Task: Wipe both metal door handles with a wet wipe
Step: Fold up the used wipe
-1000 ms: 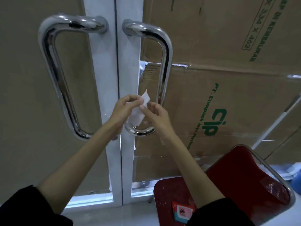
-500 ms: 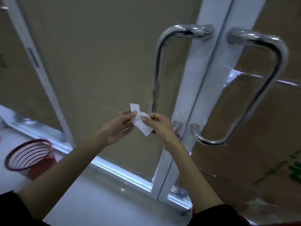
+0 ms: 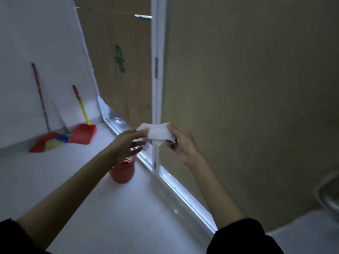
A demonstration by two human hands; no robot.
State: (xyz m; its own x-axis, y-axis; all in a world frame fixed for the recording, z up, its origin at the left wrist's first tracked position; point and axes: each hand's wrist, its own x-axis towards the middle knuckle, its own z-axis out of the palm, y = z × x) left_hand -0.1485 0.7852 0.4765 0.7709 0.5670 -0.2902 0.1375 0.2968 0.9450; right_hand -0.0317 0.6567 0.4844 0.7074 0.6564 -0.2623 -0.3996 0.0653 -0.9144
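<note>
Cardboard-backed glass panels (image 3: 247, 88) fill most of your view, with a white frame post (image 3: 156, 79) running upright between two of them and a bright strip along the bottom rail. Below lies the pale floor (image 3: 113, 217), and a white wall (image 3: 36, 43) stands to your left.

Against that wall lean a broom (image 3: 48, 143) with a multicoloured head and a red dustpan (image 3: 83, 133) with a yellow and red handle; the two sit just beside each other on the floor. A red basket (image 3: 122, 171) stands on the floor near the bottom rail, partly hidden behind your left wrist.

At the far right edge you can see a blurred curve of one metal door handle (image 3: 330, 195), well apart from your hands.

Your left hand (image 3: 126, 145) pinches one end of the wet wipe (image 3: 157, 133) between thumb and forefinger, with the other fingers loosely spread beneath. Your right hand (image 3: 180, 143) grips the other end, fingers curled round it. You hold the wipe stretched between both hands in mid-air, in front of the frame post and touching nothing else. Dark sleeves cover both your upper forearms.
</note>
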